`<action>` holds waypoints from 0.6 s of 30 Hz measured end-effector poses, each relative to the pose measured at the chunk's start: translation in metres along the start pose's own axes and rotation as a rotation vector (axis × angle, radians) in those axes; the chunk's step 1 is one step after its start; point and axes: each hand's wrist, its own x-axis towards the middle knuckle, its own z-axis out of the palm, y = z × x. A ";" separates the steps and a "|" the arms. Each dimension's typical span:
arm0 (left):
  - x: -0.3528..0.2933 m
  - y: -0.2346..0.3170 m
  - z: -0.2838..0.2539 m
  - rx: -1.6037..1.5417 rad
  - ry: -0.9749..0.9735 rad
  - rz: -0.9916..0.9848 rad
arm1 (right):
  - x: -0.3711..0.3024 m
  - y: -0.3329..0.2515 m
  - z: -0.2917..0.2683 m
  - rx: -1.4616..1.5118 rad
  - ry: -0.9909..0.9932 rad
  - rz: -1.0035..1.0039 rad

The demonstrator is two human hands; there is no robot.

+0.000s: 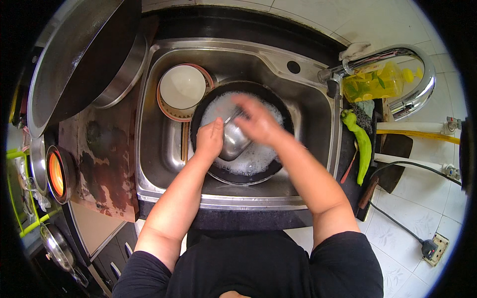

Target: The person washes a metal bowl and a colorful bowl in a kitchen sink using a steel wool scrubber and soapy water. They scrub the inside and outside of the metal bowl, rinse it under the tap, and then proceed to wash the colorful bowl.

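A round black pan [247,179] full of foamy water [259,160] sits in the metal sink [318,139]. Over the suds, a rounded, shiny metal piece [233,143], perhaps a ladle or small bowl, is gripped at its left edge by my left hand [210,139]. My right hand [256,119] is at its upper right side, smeared by motion; a dark patch shows at its fingers, too blurred to name. Left of the pan, a white bowl [183,87] rests on a patterned, red-rimmed dish [168,110]. Thin brown sticks [185,141] lie below it, partly hidden.
A large wok [74,59] and metal pot [121,79] stand left above a stained board [99,159]. On the right are the curved faucet [426,82], a yellow bottle [375,82], a long green pepper [364,149], a dark wide blade [396,156] and a plug [429,248].
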 end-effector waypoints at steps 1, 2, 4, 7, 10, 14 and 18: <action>0.000 0.001 -0.001 -0.096 0.015 -0.027 | 0.005 0.011 -0.020 0.244 0.031 0.172; -0.002 0.003 -0.003 -0.193 0.030 -0.055 | 0.006 0.019 -0.041 0.465 0.009 0.294; -0.002 0.018 -0.005 -0.475 0.054 -0.163 | -0.004 0.049 -0.051 0.863 0.042 0.517; 0.000 0.005 0.000 -0.589 0.004 -0.159 | -0.018 0.081 -0.049 1.031 0.095 0.627; 0.005 0.011 0.003 -0.391 0.019 -0.145 | -0.014 0.069 -0.046 0.696 0.087 0.592; 0.004 0.015 0.003 -0.056 -0.189 -0.219 | -0.004 0.021 -0.019 0.087 -0.092 0.179; 0.003 0.007 -0.004 -0.115 0.093 -0.120 | 0.013 0.005 -0.010 0.144 0.031 0.091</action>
